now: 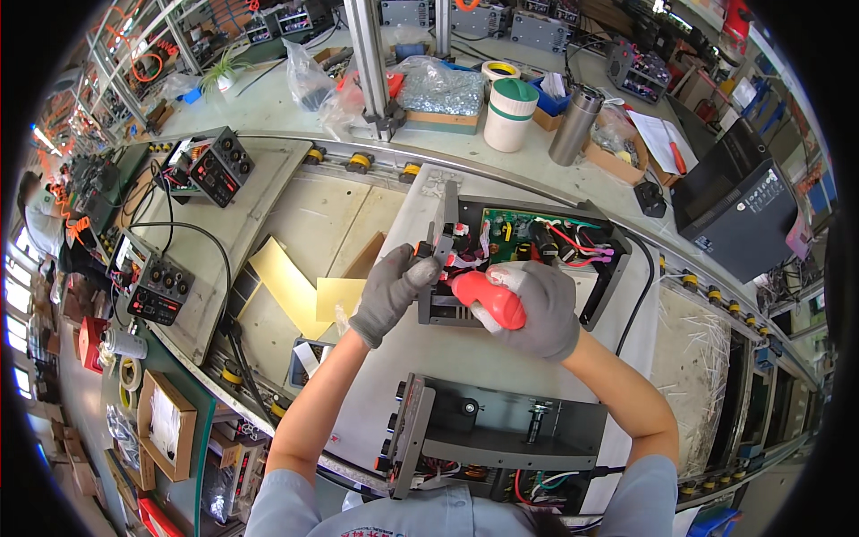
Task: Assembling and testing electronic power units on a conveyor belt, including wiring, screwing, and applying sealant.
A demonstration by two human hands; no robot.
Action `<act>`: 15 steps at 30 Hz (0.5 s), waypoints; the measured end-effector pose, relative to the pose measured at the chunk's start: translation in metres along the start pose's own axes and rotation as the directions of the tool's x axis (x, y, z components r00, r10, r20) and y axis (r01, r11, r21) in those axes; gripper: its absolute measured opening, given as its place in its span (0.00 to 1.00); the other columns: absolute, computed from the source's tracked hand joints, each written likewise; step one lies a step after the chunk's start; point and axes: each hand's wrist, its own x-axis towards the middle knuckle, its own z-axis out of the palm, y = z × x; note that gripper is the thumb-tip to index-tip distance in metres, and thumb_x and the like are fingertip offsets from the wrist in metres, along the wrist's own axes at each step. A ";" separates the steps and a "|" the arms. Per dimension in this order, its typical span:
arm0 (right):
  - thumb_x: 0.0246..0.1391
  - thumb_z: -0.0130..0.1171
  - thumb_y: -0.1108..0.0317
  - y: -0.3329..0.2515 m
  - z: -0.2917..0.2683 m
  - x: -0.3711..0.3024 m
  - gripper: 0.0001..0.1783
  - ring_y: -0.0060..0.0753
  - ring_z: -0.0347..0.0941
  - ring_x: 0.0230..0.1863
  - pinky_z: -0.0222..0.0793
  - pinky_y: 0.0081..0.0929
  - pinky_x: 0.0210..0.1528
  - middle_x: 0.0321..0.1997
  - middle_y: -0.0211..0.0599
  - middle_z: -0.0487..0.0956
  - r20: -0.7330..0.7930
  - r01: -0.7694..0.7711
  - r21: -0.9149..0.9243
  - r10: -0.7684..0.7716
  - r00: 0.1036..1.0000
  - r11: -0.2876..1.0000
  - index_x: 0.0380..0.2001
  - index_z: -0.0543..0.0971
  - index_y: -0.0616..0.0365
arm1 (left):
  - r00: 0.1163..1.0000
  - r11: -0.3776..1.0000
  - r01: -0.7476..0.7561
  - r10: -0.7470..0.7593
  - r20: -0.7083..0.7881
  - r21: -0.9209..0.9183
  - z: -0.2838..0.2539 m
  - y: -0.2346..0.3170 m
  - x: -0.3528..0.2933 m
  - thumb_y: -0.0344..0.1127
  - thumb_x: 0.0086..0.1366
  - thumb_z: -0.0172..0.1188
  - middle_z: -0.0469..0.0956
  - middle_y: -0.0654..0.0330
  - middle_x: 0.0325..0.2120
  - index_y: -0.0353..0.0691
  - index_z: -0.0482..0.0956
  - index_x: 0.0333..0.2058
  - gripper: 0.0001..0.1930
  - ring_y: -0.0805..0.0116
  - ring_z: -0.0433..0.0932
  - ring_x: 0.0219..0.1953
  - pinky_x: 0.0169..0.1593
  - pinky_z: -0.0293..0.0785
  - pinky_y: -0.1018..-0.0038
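Before me lies an open metal device housing (pixel 608 291) with a green circuit board (pixel 514 228), red and white wires and black parts inside. At its left end stands a grey front panel (pixel 441 234). My left hand (pixel 390 294), gloved in grey, is closed at this panel, its fingertips by a small black part (pixel 421 250). My gloved right hand (pixel 544 309) wraps round a red, rounded tool handle (pixel 488 298) slanting toward the panel's inner side; the tool's tip is hidden. Closer to me is a second open device (pixel 514 430) with knobs on its left panel.
Two more devices (pixel 219 174) (pixel 157 291) stand on a board at left. Yellow cardboard pieces (pixel 291 282) lie beside my left arm. Behind the rollers (pixel 360 162) are a white jar (pixel 511 116), a steel flask (pixel 576 123) and a metal post (pixel 369 67). A black cable (pixel 646 286) runs at right.
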 end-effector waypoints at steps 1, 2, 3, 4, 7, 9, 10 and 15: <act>0.30 0.72 0.65 -0.001 -0.001 0.000 0.29 0.38 0.74 0.25 0.69 0.28 0.25 0.33 0.39 0.79 -0.016 -0.028 0.033 0.029 0.999 0.999 0.40 0.71 0.55 | 1.000 1.000 0.020 -0.020 0.007 0.021 -0.002 -0.002 0.000 0.65 0.55 0.56 0.73 0.60 0.24 0.32 0.72 0.34 0.33 0.72 0.70 0.29 0.35 0.67 0.74; 0.30 0.72 0.65 -0.001 -0.003 0.001 0.28 0.38 0.74 0.24 0.69 0.28 0.25 0.32 0.39 0.79 -0.030 -0.056 0.066 0.059 0.998 0.996 0.38 0.72 0.56 | 0.999 0.998 0.039 -0.039 0.014 0.043 -0.002 -0.003 0.000 0.65 0.54 0.56 0.74 0.59 0.24 0.32 0.72 0.34 0.34 0.72 0.70 0.30 0.36 0.67 0.73; 0.30 0.72 0.65 -0.003 -0.007 0.003 0.28 0.38 0.74 0.24 0.69 0.28 0.25 0.32 0.39 0.79 -0.028 -0.056 0.068 0.058 0.998 0.996 0.38 0.72 0.56 | 0.999 0.998 0.040 -0.041 0.012 0.042 -0.002 -0.001 0.000 0.65 0.54 0.56 0.74 0.59 0.24 0.32 0.72 0.34 0.34 0.72 0.70 0.30 0.36 0.67 0.73; 0.30 0.71 0.65 -0.005 -0.014 0.006 0.27 0.39 0.74 0.23 0.70 0.28 0.25 0.31 0.40 0.78 -0.060 -0.072 0.072 0.076 0.995 0.995 0.37 0.72 0.56 | 1.000 1.000 0.019 -0.019 0.010 0.017 0.000 0.002 -0.001 0.65 0.54 0.56 0.74 0.59 0.25 0.31 0.72 0.34 0.34 0.72 0.70 0.30 0.36 0.67 0.73; 0.29 0.70 0.66 -0.007 -0.023 0.010 0.26 0.38 0.74 0.22 0.70 0.27 0.23 0.30 0.40 0.78 -0.103 -0.079 0.066 0.085 0.991 0.995 0.36 0.72 0.57 | 1.000 1.000 0.006 -0.006 0.006 0.014 -0.002 0.001 -0.002 0.65 0.55 0.56 0.74 0.58 0.25 0.31 0.72 0.35 0.34 0.72 0.71 0.31 0.37 0.67 0.74; 0.30 0.71 0.65 -0.010 -0.023 0.012 0.26 0.38 0.74 0.22 0.69 0.28 0.23 0.29 0.40 0.78 -0.080 -0.081 0.099 0.089 0.993 0.992 0.36 0.72 0.57 | 1.000 0.999 0.013 -0.013 0.003 0.037 -0.003 -0.004 -0.001 0.64 0.55 0.56 0.74 0.58 0.25 0.31 0.72 0.35 0.34 0.72 0.71 0.31 0.37 0.67 0.74; 0.30 0.71 0.65 -0.010 -0.023 0.012 0.26 0.38 0.74 0.22 0.69 0.28 0.23 0.29 0.40 0.78 -0.081 -0.081 0.099 0.089 0.993 0.992 0.36 0.72 0.57 | 1.000 1.000 0.003 -0.003 -0.004 0.020 -0.002 -0.007 -0.001 0.64 0.55 0.56 0.74 0.58 0.25 0.31 0.72 0.35 0.34 0.72 0.71 0.31 0.37 0.67 0.74; 0.30 0.71 0.65 -0.012 -0.022 0.007 0.27 0.38 0.73 0.22 0.69 0.28 0.23 0.30 0.41 0.78 -0.046 -0.114 0.093 0.119 0.992 0.989 0.37 0.72 0.57 | 0.999 1.000 0.014 -0.015 0.029 0.008 -0.001 0.001 -0.001 0.64 0.55 0.56 0.75 0.57 0.25 0.30 0.71 0.36 0.34 0.71 0.72 0.30 0.37 0.68 0.73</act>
